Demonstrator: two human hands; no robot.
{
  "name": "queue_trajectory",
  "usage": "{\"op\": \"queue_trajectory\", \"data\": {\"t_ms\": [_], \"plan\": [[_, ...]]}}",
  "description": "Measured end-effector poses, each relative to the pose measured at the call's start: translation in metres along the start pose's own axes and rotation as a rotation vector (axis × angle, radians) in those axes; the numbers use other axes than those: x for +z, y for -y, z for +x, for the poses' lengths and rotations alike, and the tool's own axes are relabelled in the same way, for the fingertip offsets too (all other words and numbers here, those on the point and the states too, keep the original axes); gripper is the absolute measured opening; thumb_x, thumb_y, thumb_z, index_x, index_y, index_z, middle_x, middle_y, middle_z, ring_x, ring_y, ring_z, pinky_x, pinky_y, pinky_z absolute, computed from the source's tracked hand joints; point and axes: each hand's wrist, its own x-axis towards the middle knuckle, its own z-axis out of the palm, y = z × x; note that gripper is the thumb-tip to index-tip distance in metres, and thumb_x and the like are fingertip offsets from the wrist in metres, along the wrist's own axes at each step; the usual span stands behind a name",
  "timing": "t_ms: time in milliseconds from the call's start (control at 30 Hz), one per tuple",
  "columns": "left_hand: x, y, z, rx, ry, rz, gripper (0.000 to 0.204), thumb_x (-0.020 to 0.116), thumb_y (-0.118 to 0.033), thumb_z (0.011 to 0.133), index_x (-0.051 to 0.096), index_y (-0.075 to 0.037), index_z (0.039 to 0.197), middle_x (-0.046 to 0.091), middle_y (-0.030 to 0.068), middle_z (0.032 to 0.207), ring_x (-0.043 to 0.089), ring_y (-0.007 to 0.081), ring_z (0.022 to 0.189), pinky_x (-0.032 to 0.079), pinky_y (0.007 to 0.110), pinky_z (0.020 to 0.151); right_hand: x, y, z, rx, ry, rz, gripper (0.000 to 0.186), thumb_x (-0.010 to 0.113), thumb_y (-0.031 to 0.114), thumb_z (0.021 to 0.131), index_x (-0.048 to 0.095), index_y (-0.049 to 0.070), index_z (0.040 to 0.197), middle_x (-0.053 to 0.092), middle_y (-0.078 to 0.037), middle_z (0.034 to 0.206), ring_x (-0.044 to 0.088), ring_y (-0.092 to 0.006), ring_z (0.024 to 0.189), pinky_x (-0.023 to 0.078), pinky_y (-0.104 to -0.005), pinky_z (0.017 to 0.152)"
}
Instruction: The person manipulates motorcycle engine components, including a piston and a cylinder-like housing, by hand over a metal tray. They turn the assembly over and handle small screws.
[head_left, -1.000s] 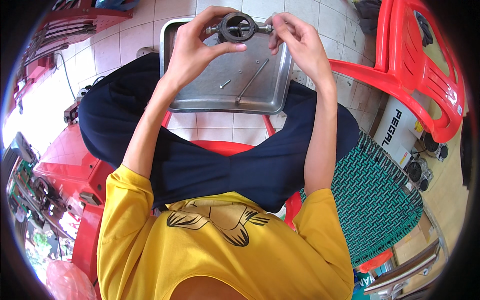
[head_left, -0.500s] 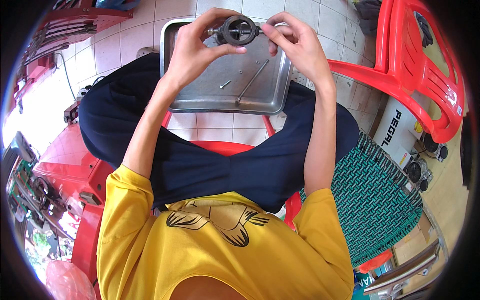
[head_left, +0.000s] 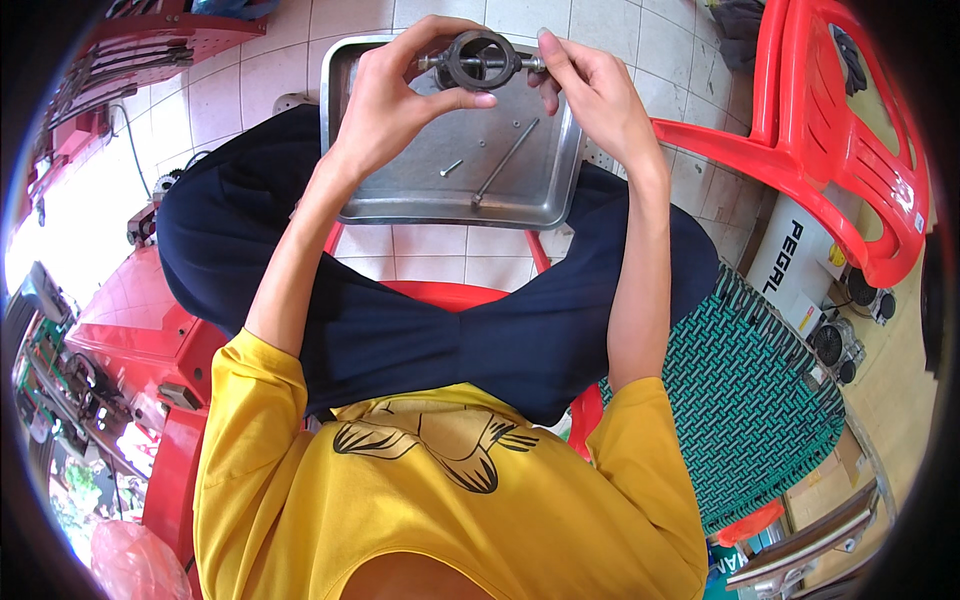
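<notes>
Over the metal tray (head_left: 350, 210), my left hand (head_left: 388, 95) is closed round a dark, ring-shaped metal part (head_left: 452, 72) and keeps its round opening facing up toward me. A silvery bolt or rod (head_left: 532, 64) runs crosswise through this part and sticks out on its right side. At that protruding end is my right hand (head_left: 598, 90), its thumb and fingers bent about the tip; the exact contact is partly hidden. In the tray lie a long bolt (head_left: 508, 160), a short bolt (head_left: 452, 168) and small nuts or washers (head_left: 482, 143).
The tray rests in front of my crossed legs, above a red plastic seat (head_left: 440, 292). A red plastic chair (head_left: 810, 130) stands at the right, near a white cylindrical tank (head_left: 790, 255) and a green woven seat (head_left: 755, 400). Red equipment (head_left: 140, 320) is at the left.
My right hand has shifted slightly right and its thumb has lifted, baring more of the bolt's end. The left hand and the ring-shaped part are nearly unmoved.
</notes>
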Motion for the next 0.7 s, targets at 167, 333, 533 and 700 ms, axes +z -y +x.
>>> {"op": "queue_trajectory", "data": {"t_ms": [167, 333, 533, 700], "plan": [[-0.001, -0.004, 0.000, -0.069, 0.021, -0.044, 0.060, 0.087, -0.009, 0.074, 0.062, -0.004, 0.128, 0.068, 0.0047, 0.120, 0.062, 0.0162, 0.115, 0.047, 0.036, 0.105, 0.003, 0.010, -0.004, -0.152, -0.053, -0.035, 0.046, 0.049, 0.045, 0.107, 0.066, 0.004, 0.096, 0.062, -0.001, 0.074, 0.056, -0.0093, 0.066, 0.043, -0.0260, 0.064], [0.000, -0.005, -0.002, -0.052, 0.038, -0.023, 0.059, 0.087, -0.009, 0.074, 0.062, -0.004, 0.128, 0.068, 0.0043, 0.119, 0.062, 0.0160, 0.115, 0.047, 0.035, 0.104, 0.003, 0.003, -0.001, -0.033, -0.024, -0.021, 0.047, 0.052, 0.046, 0.105, 0.068, 0.003, 0.096, 0.062, -0.002, 0.071, 0.057, -0.0107, 0.066, 0.045, -0.0271, 0.066], [0.001, -0.003, -0.001, -0.025, 0.026, -0.034, 0.059, 0.089, -0.019, 0.073, 0.063, -0.009, 0.126, 0.072, 0.0093, 0.116, 0.067, 0.0234, 0.117, 0.048, 0.041, 0.107, 0.002, 0.005, -0.001, -0.005, 0.014, -0.012, 0.051, 0.050, 0.048, 0.105, 0.068, 0.001, 0.095, 0.062, -0.002, 0.073, 0.057, -0.0100, 0.068, 0.044, -0.0265, 0.068], [0.002, -0.003, -0.002, -0.024, 0.003, 0.009, 0.058, 0.088, -0.018, 0.073, 0.063, -0.008, 0.125, 0.072, 0.0093, 0.115, 0.067, 0.0234, 0.116, 0.049, 0.042, 0.107, 0.004, 0.003, -0.001, -0.051, -0.009, -0.037, 0.056, 0.049, 0.051, 0.105, 0.067, -0.001, 0.096, 0.064, -0.003, 0.073, 0.058, -0.0107, 0.066, 0.045, -0.0262, 0.067]]}}
